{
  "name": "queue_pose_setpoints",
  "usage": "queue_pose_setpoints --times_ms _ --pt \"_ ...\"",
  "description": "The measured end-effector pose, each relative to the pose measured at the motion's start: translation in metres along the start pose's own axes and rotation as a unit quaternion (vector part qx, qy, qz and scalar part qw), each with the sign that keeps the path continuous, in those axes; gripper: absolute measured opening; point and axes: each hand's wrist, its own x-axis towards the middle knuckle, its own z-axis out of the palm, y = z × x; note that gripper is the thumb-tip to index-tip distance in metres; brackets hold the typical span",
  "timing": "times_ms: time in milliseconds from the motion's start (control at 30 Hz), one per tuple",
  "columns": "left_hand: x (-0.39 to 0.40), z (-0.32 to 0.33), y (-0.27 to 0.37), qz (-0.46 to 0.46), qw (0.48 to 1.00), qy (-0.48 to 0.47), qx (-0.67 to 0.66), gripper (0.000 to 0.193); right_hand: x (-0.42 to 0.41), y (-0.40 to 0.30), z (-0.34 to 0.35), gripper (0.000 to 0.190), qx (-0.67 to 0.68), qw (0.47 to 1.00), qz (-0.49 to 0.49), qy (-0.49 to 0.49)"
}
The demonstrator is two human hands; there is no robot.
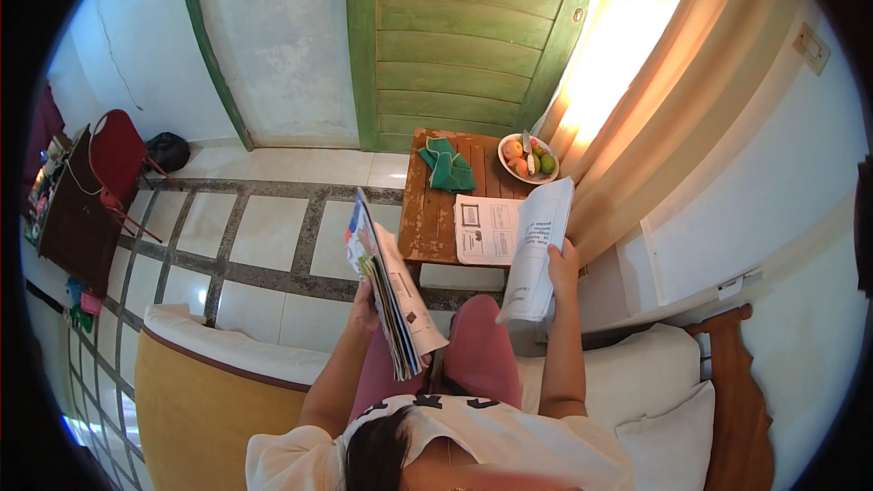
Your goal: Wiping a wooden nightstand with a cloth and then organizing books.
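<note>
My left hand [365,307] grips a stack of magazines and papers [395,300] by its left side, held on edge above my lap. In my right hand [563,266] is a white printed booklet [539,252], curved and raised over the near right corner of the wooden table [426,232]. Partly behind that booklet, more printed sheets [487,230] lie flat on the table. A green cloth [449,165] lies crumpled on the table's far part. A bowl [505,167] of fruit with a knife [528,153] across it stands at the far right corner.
An orange curtain [655,95] hangs right of the table, and a green wooden door [464,34] stands behind it. A cushioned sofa [211,402] is beneath and beside me, with a white pillow [672,436] at the right. A red chair [119,153] stands far left by a desk [78,218].
</note>
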Motion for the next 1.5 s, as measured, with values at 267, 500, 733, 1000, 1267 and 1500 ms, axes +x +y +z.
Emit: queue_pose_setpoints --times_ms 267,500,733,1000,1267,1500 --pt "-0.015 0.003 0.010 0.066 0.997 0.042 0.023 0.055 0.018 0.076 0.087 0.020 0.300 0.916 0.146 0.222" --pt "-0.019 0.011 0.012 0.055 0.997 0.043 0.020 0.059 -0.010 0.136 0.138 0.021 0.309 0.840 0.430 0.120" --pt "-0.010 0.005 0.010 0.056 0.997 0.017 0.047 0.060 -0.012 0.129 0.145 0.017 0.400 0.834 0.354 0.136" --pt "-0.012 0.020 0.001 0.040 0.997 0.036 0.048 0.063 -0.008 0.129 0.153 0.025 0.388 0.824 0.379 0.164" --pt "-0.014 0.018 0.000 0.033 0.997 0.049 0.058 0.063 -0.005 0.127 0.161 0.021 0.397 0.811 0.387 0.185" --pt "-0.017 0.023 0.000 0.035 0.997 0.043 0.057 0.064 -0.009 0.122 0.157 0.019 0.381 0.801 0.413 0.206"
